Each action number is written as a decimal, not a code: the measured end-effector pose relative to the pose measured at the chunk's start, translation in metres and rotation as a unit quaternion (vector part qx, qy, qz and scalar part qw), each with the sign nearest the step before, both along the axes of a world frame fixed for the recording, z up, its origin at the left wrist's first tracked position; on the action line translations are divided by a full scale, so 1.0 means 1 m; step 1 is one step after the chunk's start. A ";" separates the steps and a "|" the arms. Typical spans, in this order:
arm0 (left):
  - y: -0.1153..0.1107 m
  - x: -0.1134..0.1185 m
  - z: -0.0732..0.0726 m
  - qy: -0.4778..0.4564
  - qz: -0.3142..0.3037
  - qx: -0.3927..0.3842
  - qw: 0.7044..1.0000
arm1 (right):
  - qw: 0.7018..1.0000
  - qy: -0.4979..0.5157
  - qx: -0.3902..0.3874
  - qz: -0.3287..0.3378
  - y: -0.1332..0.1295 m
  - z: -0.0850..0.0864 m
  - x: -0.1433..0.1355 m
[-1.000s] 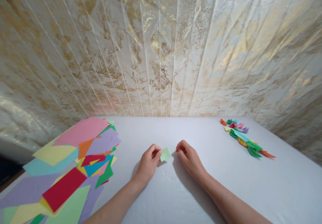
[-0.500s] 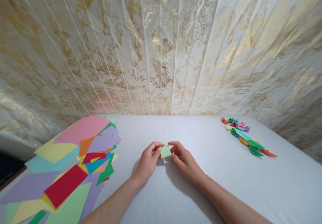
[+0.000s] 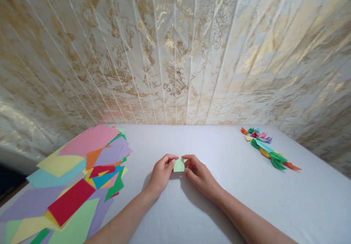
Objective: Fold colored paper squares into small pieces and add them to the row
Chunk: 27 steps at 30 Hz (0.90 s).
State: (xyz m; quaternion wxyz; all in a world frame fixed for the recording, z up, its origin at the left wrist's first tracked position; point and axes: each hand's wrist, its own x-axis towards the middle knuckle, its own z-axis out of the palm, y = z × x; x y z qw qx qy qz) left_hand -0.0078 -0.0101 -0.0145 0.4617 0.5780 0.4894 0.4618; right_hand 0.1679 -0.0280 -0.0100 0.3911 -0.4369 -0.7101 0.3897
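Note:
A small light green piece of paper (image 3: 179,166) is held up a little above the table in the middle of the head view. My left hand (image 3: 161,171) pinches its left edge between thumb and fingers. On the other side, my right hand (image 3: 200,174) has its curled fingers and thumb at the paper's right edge, with the index fingertip by the top right corner. The paper looks roughly square; its back is turned away from me.
Overlapping coloured paper sheets (image 3: 72,202) cover the left side of the white table (image 3: 175,214). Far right lies a cluster of small folded paper shapes (image 3: 264,147) in several colours. A gold-patterned white cloth (image 3: 175,54) hangs behind the table.
The light green paper has shifted slightly left and turned to sit more level. My right fingers have come in against its right edge, while my left hand keeps its pinch.

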 end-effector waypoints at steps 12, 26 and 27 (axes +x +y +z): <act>-0.002 0.001 0.002 0.002 -0.027 -0.002 1.000 | 1.000 -0.001 -0.002 -0.008 0.002 -0.003 0.000; -0.005 0.003 0.001 0.043 -0.107 -0.003 0.993 | 0.997 0.004 -0.026 -0.077 0.010 -0.009 0.006; -0.006 0.003 0.001 0.046 -0.106 -0.004 0.993 | 0.997 0.006 -0.028 -0.078 0.010 -0.008 0.006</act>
